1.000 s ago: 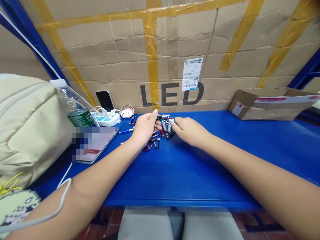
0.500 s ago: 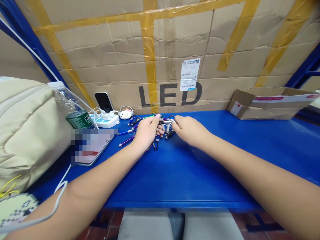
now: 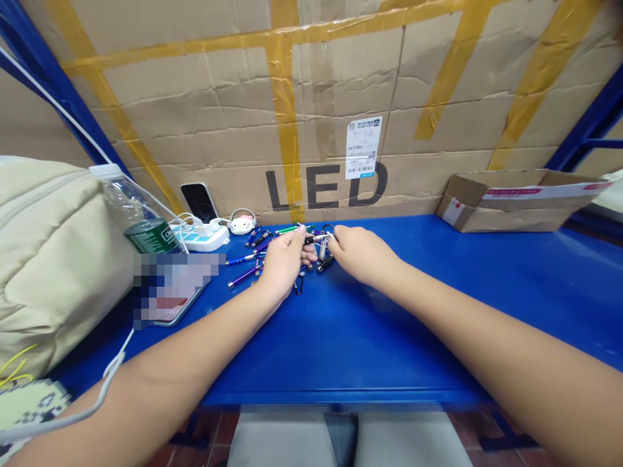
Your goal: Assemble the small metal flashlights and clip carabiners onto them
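Both hands meet over a small pile of keychain lights and pens (image 3: 272, 250) on the blue table (image 3: 370, 324). My left hand (image 3: 285, 263) is closed, pinching a small dark keychain light (image 3: 315, 239) by its body. My right hand (image 3: 361, 254) is closed too, its fingertips on the light's silver end and key ring. Loose purple, blue and green pens lie to the left of my left hand, and a black clip shows under it.
A phone (image 3: 172, 288) lies flat at the left beside a plastic bottle (image 3: 139, 217) and a cream bag (image 3: 48, 259). A white power strip (image 3: 204, 235) with a charging phone stands against the cardboard wall. An open cardboard box (image 3: 511, 201) sits at the back right.
The view has drifted slightly, shifting everything left. My hands stay together on the small light, with the left fingers closing more tightly round it.
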